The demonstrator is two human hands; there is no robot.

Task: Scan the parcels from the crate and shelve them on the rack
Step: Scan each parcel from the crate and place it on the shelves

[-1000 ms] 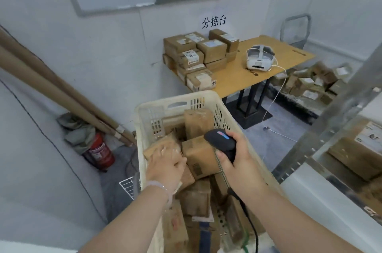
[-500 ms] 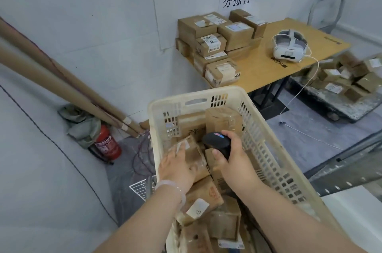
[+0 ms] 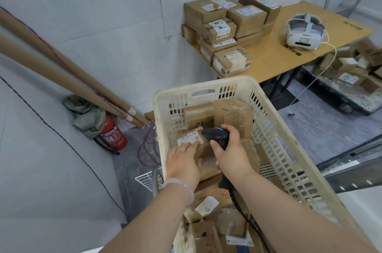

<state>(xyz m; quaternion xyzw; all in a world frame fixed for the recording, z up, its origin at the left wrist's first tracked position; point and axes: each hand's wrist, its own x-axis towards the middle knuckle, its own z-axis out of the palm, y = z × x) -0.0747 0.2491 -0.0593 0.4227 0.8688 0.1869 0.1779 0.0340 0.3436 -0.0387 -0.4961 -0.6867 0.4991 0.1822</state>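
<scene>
parcel (image 3: 189, 138) lies label-up in the crate (image 3: 206, 85). left hand (image 3: 183, 162): grip apart, fingers flat on it, apparently steadying. right hand (image 3: 229, 150): grip clamped round scanner (image 3: 216, 134), nose angled at the label, likely for reading.

A white headset (image 3: 303, 31) lies on the table (image 3: 275, 60), upper right. Left, a red fire extinguisher (image 3: 113, 136) stands by cardboard tubes (image 3: 51, 72).

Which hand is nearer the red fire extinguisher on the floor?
Left. Left hand, on a brown cardboard parcel, lies toward the extinguisher; right hand, gripping the black scanner, lies beyond it.
</scene>
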